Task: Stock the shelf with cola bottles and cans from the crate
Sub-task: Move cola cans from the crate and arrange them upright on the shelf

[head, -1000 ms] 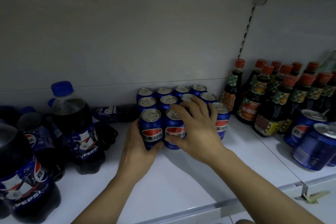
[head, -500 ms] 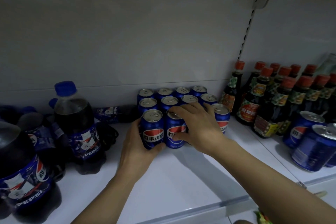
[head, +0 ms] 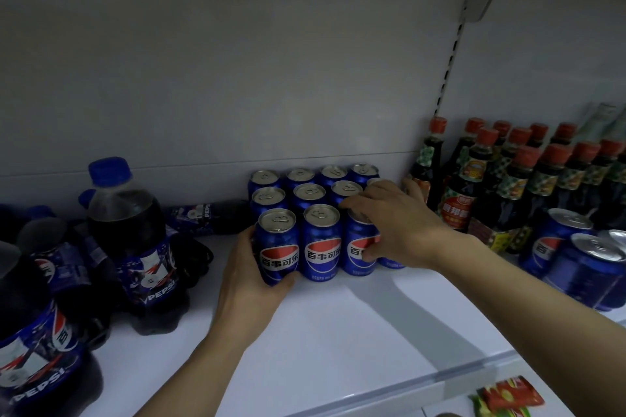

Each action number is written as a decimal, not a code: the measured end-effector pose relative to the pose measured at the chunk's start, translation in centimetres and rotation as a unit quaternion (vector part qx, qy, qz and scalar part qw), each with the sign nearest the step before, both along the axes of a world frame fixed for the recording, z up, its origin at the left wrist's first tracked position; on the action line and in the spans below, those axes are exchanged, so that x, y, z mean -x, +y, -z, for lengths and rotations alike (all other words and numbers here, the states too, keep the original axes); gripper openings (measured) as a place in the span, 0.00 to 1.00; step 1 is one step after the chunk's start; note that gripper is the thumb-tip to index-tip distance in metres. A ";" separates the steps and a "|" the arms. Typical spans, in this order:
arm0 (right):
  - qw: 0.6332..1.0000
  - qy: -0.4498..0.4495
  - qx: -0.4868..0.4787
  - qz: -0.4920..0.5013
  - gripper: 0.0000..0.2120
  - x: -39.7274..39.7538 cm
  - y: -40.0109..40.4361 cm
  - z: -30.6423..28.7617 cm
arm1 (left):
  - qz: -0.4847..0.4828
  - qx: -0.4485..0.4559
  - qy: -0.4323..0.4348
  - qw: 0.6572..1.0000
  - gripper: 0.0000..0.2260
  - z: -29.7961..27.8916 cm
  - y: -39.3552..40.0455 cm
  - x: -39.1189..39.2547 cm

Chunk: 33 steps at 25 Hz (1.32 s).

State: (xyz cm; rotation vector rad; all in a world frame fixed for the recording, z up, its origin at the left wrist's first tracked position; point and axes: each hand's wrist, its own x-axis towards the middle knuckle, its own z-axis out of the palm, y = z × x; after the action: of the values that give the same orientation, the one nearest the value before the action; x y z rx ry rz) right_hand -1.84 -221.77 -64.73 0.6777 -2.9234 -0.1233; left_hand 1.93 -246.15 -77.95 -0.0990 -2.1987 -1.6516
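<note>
**Shelf stock: cola cans, block of three rows**

Change since half a second ago: right hand [head: 396, 223] shifted rightward along the front row, now over the third and fourth cans instead of the second and third; second front can [head: 321, 242] now fully uncovered. Left hand [head: 252, 276] unmoved.

Near: white shelf [head: 355, 342], front lip at lower right. Large cola bottle [head: 37, 332] at left edge.

Middle: left hand cupped round front-left can [head: 278, 245], thumb under its base, fingers behind. Right hand arched over third front can [head: 357, 247], thumb pinching its label, fingertips [head: 349, 204] on the lid. Upright cola bottle [head: 135, 240], blue cap, left of the block, apart from it.

Far: two more can rows [head: 306, 184] against the back panel. Red-capped sauce bottles [head: 515, 176] at right; loose cans [head: 589, 264] before them.
</note>
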 end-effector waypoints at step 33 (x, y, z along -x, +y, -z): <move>0.998 -0.005 0.049 -0.036 0.35 1.3 1.6 -0.6 | 0.002 0.004 -0.009 1.000 0.42 -0.2 -0.1 0.1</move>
State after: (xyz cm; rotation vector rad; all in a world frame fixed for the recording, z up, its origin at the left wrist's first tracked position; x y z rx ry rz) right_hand -3.15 -220.14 -64.09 0.7700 -2.8875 0.0301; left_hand 1.88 -246.26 -77.76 -0.0899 -2.2195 -1.6520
